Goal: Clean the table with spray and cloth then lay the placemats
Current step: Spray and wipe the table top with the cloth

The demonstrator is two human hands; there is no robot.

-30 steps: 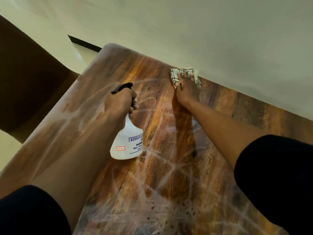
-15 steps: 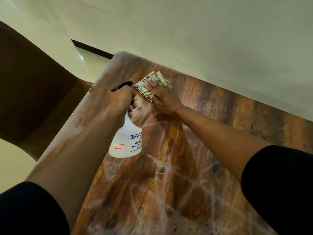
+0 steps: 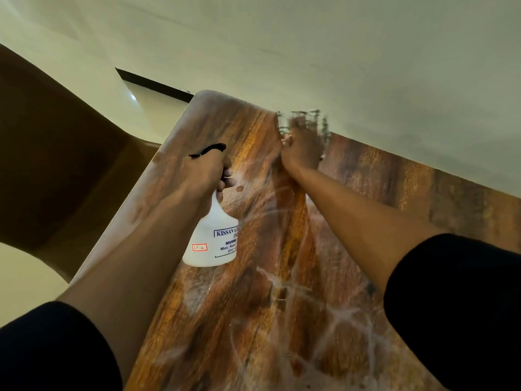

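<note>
At far tabletop (image 3: 366, 176) edge, our right hand (image 3: 303, 149) presses the blurred cloth (image 3: 300, 115), fingers flat; left hand (image 3: 207, 170) fingers curled round spray bottle (image 3: 211, 235).

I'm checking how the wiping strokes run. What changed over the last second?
The right hand swept the cloth from the table's far edge by the wall leftward toward the corner, then back along that edge; it is motion-blurred now. The left hand kept gripping the spray bottle above the table, roughly in place.
</note>
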